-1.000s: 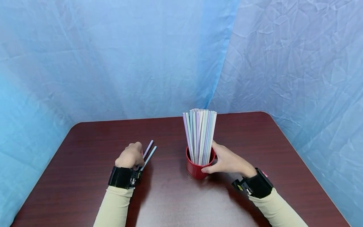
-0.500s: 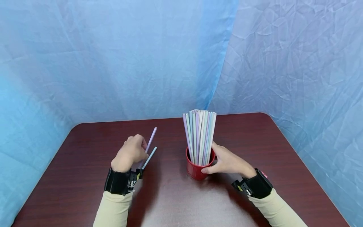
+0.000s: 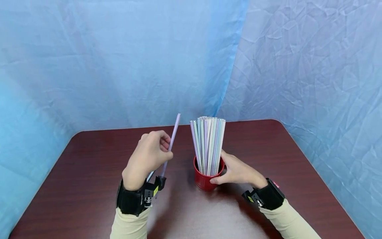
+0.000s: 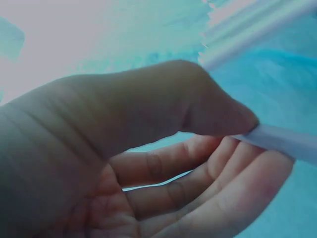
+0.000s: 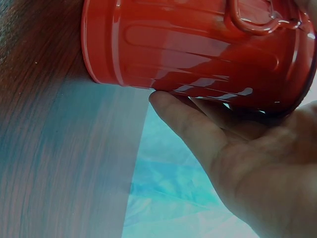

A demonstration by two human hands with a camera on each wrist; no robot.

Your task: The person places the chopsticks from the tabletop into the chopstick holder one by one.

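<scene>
**Straw handling at red cup: both hands engaged**

Left hand (image 3: 148, 156) is raised above the counter (image 3: 89, 172), thumb and fingers (image 4: 257, 173) pinching a single lilac straw (image 3: 172, 141). That straw is tilted, its upper end leaning toward the bundle of pastel straws (image 3: 208, 144) and just beside it, not touching. A second straw (image 3: 150, 175) shows only partly below the left hand, so its resting place cannot be confirmed. Right hand (image 3: 237, 171) grips the red ribbed metal cup (image 3: 204, 179), thumb and fingers curled around its wall. The cup stands upright on the dark wood counter, the bundle upright inside it. Blue fabric backdrop (image 3: 119, 59) behind.
</scene>
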